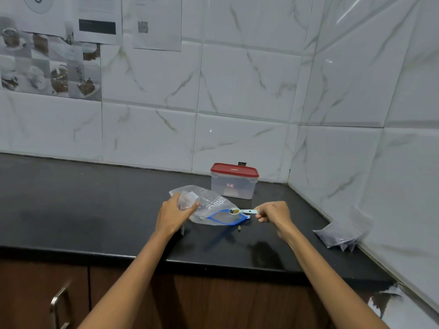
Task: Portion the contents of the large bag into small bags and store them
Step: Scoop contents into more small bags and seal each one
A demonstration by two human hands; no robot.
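Observation:
A large clear bag (209,206) with a blue zip mouth lies on the black counter (95,210), its mouth facing right. My left hand (174,214) grips the bag's closed left end, where some brownish contents show. My right hand (273,213) pinches the handle of a small pale-green measuring spoon (240,211). The spoon's bowl holds a brown portion and sits at the bag's mouth. A small brown piece (240,228) lies on the counter just below the mouth.
A clear storage box with a red lid (234,180) stands shut behind the bag, near the wall corner. A pile of small filled bags (342,235) rests against the right wall. The counter's front edge runs above wooden cabinet doors (59,300).

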